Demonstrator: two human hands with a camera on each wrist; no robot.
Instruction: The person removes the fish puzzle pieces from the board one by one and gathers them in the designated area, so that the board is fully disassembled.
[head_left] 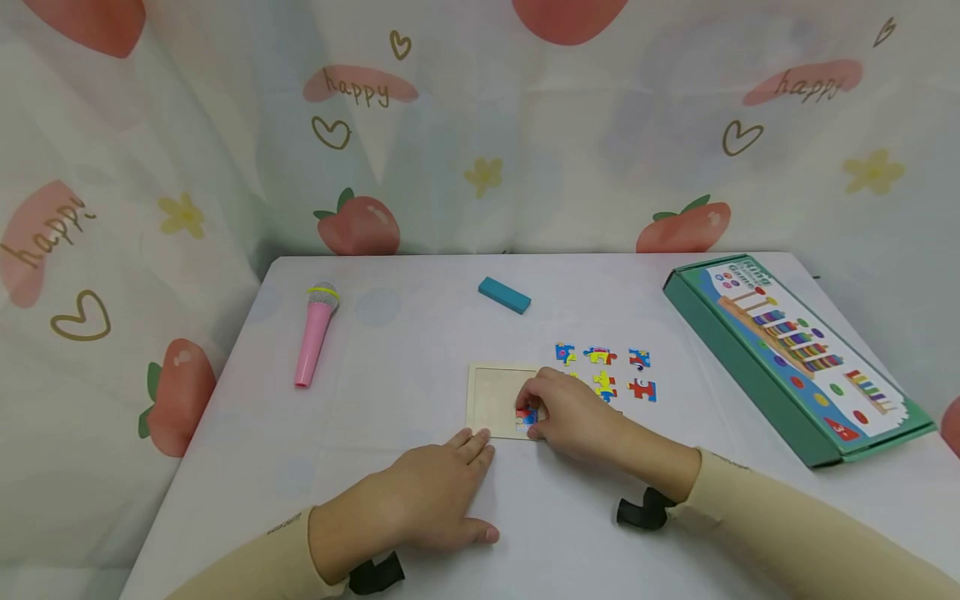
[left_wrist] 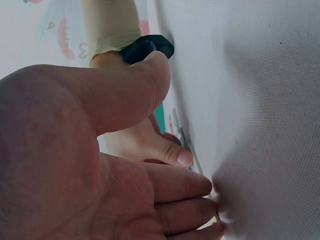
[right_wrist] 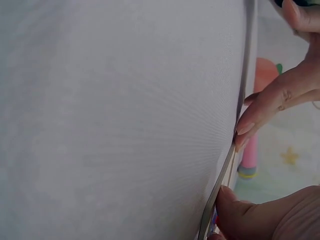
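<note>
A shallow pale wooden puzzle tray [head_left: 491, 393] lies flat on the table in the head view. In its lower right corner, my right hand [head_left: 576, 415] pinches a small blue and red jigsaw piece [head_left: 527, 418] between thumb and fingers, covering part of it. My left hand [head_left: 429, 493] is spread palm down, its straight fingertips touching the tray's near left edge. Several loose jigsaw pieces [head_left: 601, 356] in yellow, blue and red lie to the right of the tray, some partly hidden by my right hand. The right wrist view catches the tray's edge [right_wrist: 212, 202] beside my thumb.
A pink toy microphone [head_left: 315, 333] lies at the left of the table. Behind the tray is a blue block [head_left: 505, 295]. A green game box [head_left: 795, 358] occupies the right side, and a patterned cloth [head_left: 555, 150] hangs behind the table.
</note>
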